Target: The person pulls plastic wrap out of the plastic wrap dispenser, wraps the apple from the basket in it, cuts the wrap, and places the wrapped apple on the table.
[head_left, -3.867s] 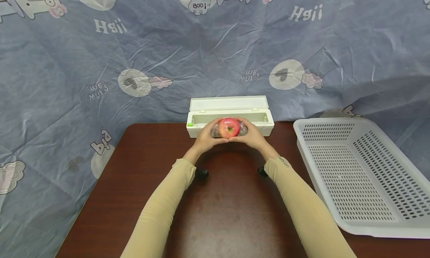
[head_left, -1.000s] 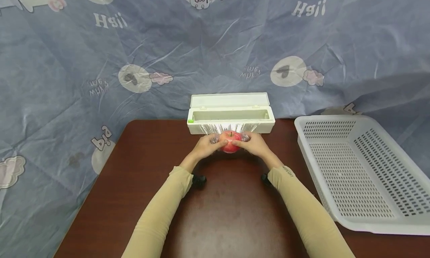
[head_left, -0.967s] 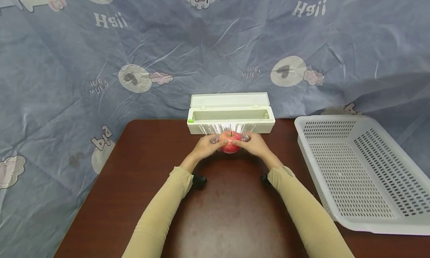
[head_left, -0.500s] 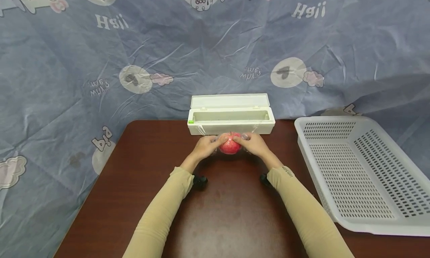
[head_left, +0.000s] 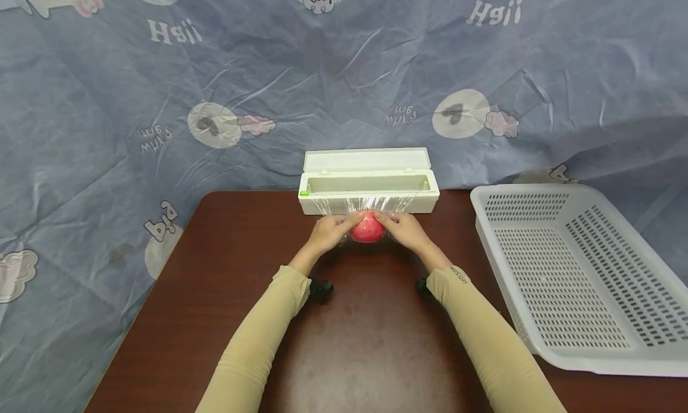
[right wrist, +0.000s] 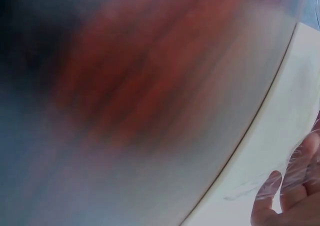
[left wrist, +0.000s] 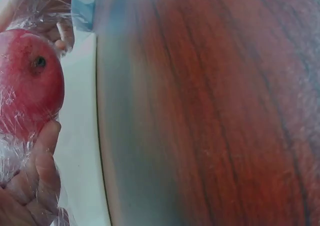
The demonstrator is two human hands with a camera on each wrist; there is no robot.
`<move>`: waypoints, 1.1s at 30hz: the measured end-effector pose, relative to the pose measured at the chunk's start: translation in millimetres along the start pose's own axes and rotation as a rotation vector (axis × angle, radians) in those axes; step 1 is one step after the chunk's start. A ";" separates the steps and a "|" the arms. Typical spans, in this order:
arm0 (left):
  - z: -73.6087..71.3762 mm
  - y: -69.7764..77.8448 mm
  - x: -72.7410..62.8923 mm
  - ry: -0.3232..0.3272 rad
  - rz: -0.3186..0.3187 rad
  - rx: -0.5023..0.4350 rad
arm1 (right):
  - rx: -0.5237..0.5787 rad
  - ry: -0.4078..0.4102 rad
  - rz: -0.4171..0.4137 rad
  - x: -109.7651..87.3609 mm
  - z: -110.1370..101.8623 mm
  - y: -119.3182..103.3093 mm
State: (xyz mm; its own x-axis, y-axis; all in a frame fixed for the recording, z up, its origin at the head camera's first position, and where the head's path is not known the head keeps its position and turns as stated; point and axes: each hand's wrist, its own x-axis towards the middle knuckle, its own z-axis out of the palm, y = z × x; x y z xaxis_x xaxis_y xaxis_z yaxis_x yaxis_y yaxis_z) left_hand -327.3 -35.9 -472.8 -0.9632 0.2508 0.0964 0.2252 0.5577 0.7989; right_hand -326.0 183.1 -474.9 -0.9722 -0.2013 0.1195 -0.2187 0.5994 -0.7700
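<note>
Both hands hold a red apple [head_left: 368, 229] between them, just in front of the white box. My left hand [head_left: 328, 234] grips its left side with the thumb over the top, and my right hand [head_left: 407, 230] grips its right side likewise. Clear cling film [left wrist: 15, 158] covers the apple and bunches at its sides, overlapping the fingers. From there the film stretches in shiny creases to the front of the long white cling film box [head_left: 317, 206], whose lid [head_left: 368, 159] stands open. The apple's dark dimpled end shows in the left wrist view; its stem is out of sight in the head view.
A large grey-white perforated basket [head_left: 507, 293] stands on the right of the brown wooden table [head_left: 226, 270]. A green slider [head_left: 304, 193] sits at the box's left front edge. A patterned blue-grey cloth [head_left: 322, 91] hangs behind the table.
Since the earliest frame the apple has come nearer and rolled forward, its stem turning from facing the camera, over the top, out of sight. Over the last second the thumbs have shifted up on it.
</note>
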 end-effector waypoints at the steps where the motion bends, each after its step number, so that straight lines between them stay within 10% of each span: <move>1: 0.2 -0.4 0.0 0.003 0.001 0.003 | 0.001 -0.003 -0.005 0.0 0.3 0.3; 23: 0.1 -2.6 3.6 -0.001 -0.054 -0.050 | -0.007 -0.001 -0.262 1.4 1.2 2.9; 33: 0.4 -10.1 2.3 0.066 0.011 0.009 | 0.003 0.016 -0.214 1.8 1.9 3.0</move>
State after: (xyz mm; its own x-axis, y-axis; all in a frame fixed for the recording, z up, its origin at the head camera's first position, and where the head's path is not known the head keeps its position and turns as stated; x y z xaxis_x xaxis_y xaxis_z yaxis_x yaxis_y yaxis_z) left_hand -331.7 -40.6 -480.9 -0.9683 0.2039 0.1442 0.2364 0.5622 0.7925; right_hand -328.3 183.1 -478.3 -0.9047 -0.3114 0.2907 -0.4203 0.5419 -0.7278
